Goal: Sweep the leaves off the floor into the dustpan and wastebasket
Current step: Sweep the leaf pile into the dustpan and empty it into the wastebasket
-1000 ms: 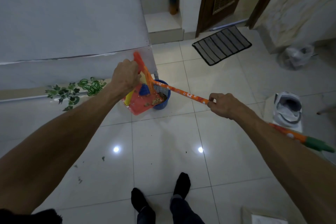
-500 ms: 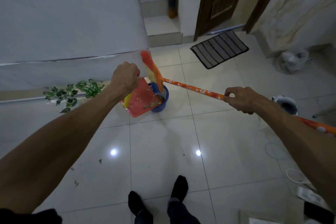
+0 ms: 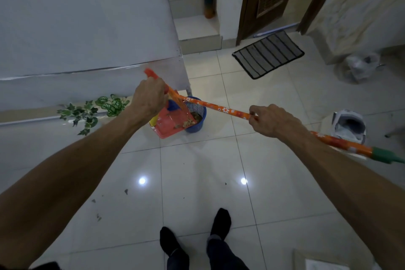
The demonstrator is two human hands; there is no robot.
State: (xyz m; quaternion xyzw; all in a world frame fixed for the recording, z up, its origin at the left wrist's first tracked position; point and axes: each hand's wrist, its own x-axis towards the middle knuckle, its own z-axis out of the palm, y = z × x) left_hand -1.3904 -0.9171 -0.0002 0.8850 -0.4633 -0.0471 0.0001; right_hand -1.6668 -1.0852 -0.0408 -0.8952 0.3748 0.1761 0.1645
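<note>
Leaves (image 3: 186, 123) lie on the red dustpan (image 3: 173, 125), which we tilt over the blue wastebasket (image 3: 197, 124), our left hand (image 3: 149, 98) gripping its orange handle. Our right hand (image 3: 271, 119) grips the flower-patterned broom handle (image 3: 221, 109); we can read no writing anywhere.

no readable text anywhere; the dim, blurry view may hide small labels.

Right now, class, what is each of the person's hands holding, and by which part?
The left hand grips the red dustpan by its orange handle, near the top. The right hand grips the flowered orange broom handle partway along its length.
</note>
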